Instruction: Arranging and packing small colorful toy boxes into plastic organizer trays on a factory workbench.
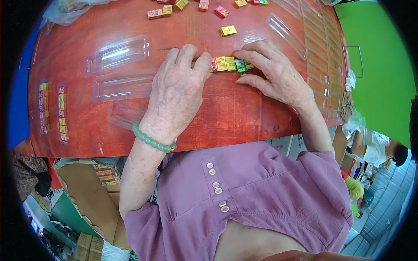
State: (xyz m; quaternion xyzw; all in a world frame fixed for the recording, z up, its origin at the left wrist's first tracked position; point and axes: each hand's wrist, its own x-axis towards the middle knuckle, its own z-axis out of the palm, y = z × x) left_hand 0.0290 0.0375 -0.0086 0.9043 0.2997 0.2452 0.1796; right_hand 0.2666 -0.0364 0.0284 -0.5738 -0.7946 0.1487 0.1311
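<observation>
A short row of small colourful boxes (230, 64) lies on the red table (244, 113). My left hand (179, 87), with a green bead bracelet at the wrist, lies knuckles up and presses against the row's left end. My right hand (274, 71) pinches the row's right end between thumb and fingers. The row's far-left boxes are hidden under my left fingers. One yellow box (228, 30) lies alone just beyond the row.
Clear plastic trays (116, 53) lie left of my hands, and a stack of them (320, 56) runs along the right edge. Two filled strips of boxes (62, 113) rest at the far left. More loose boxes (221, 11) are scattered at the far edge.
</observation>
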